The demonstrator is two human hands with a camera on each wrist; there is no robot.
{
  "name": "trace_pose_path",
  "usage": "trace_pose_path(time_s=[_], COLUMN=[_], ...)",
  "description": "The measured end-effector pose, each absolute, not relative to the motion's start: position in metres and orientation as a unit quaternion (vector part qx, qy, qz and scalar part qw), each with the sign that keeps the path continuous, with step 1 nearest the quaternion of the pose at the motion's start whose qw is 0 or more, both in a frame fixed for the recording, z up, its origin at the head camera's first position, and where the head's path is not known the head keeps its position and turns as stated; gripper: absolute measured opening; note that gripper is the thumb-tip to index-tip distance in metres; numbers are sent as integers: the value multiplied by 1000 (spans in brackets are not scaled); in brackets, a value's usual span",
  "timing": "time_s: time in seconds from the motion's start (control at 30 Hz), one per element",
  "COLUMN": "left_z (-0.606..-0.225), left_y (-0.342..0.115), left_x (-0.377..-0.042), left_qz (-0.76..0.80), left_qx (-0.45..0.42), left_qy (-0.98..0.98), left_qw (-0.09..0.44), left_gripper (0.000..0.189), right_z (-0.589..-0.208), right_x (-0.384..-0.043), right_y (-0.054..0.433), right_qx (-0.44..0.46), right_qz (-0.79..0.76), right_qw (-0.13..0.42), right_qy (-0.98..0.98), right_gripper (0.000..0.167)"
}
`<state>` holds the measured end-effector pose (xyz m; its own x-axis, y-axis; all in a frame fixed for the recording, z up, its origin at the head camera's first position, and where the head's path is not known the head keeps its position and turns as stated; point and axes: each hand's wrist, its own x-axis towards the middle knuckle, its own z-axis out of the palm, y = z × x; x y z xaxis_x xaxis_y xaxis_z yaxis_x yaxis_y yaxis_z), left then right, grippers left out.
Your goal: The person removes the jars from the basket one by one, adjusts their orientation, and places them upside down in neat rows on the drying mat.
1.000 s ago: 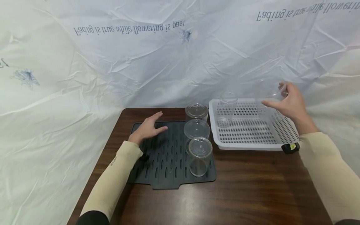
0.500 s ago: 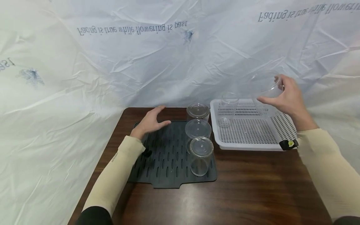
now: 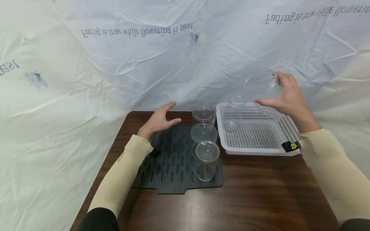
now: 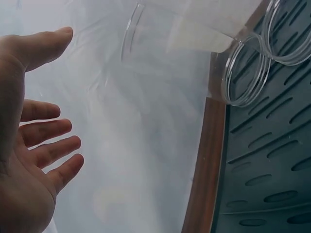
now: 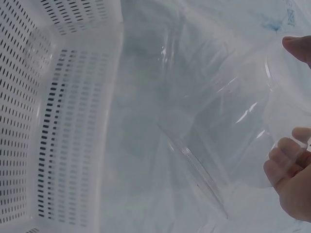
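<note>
My right hand [image 3: 287, 94] grips a clear glass [image 3: 261, 88] between thumb and fingers, tilted, above the back of the white basket. In the right wrist view my fingers curl round the side of this clear glass [image 5: 233, 121]. My left hand [image 3: 158, 122] hovers over the far part of the dark drying mat [image 3: 170, 166], fingers spread and holding nothing. The left wrist view shows my left hand [image 4: 29, 136] with its thumb apart from the fingers. Three clear glasses stand in a row along the mat's right side: a far one [image 3: 203, 114], a middle one [image 3: 203, 131] and a near one [image 3: 207, 163].
The white perforated basket [image 3: 251, 152] sits right of the mat on the brown wooden table [image 3: 245, 192]. Another clear glass [image 3: 235, 112] stands at its left end. A pale printed sheet [image 3: 144, 70] hangs behind the table.
My right hand has lifted the glass and carried it left over the basket. My left hand has moved a little forward and to the right. The glasses on the mat stay put.
</note>
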<state>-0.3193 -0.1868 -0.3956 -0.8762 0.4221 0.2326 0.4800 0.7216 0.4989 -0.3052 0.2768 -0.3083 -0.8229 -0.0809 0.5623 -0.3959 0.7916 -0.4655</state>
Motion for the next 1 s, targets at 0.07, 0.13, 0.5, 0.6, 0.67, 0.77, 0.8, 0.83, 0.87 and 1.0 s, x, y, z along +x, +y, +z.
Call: trace_pose_path(time_s=[0.07,0.13,0.5,0.6,0.67,0.77,0.8,0.83,0.87,1.0], left_z=[-394,-391,-373,-369,-366,-363,-362,-361,-359,-355], left_y=[-185,-184,-171,-166,-164,-161,-160,-159,-158,-154], left_x=[-320,-320,-319,-318,-318,-318,-318,-318,-318,-318], left_qz=[-283,-284,-299,-303,-309,-320,-323,-324,-325,-330], left_qx=[-245,-246,-259,-264,-267,-271,-272,-272,-273,-276], left_qy=[-926,-926,-916,-913,-910,-905,-904,-903,-902,-900], left_qw=[49,47,64,70,73,76,76,75,75,77], left_gripper=[88,88,87,86,85,84,84,85,85,86], right_z=[-306,-303,-298,-297,-297,-298,-298,-299,-299,-301], right_x=[-304,-305,-303,-303,-303,-304,-305,-305,-306,-306], right_y=[273,269,242,234,229,222,220,218,216,207], right_qx=[135,140,189,203,209,218,222,225,228,237], right_qz=[294,292,279,266,258,246,243,240,237,230], right_qw=[263,263,267,272,271,275,277,280,282,280], right_qy=[-909,-909,-903,-902,-903,-903,-903,-902,-901,-901], right_gripper=[94,98,106,107,108,107,107,107,106,106])
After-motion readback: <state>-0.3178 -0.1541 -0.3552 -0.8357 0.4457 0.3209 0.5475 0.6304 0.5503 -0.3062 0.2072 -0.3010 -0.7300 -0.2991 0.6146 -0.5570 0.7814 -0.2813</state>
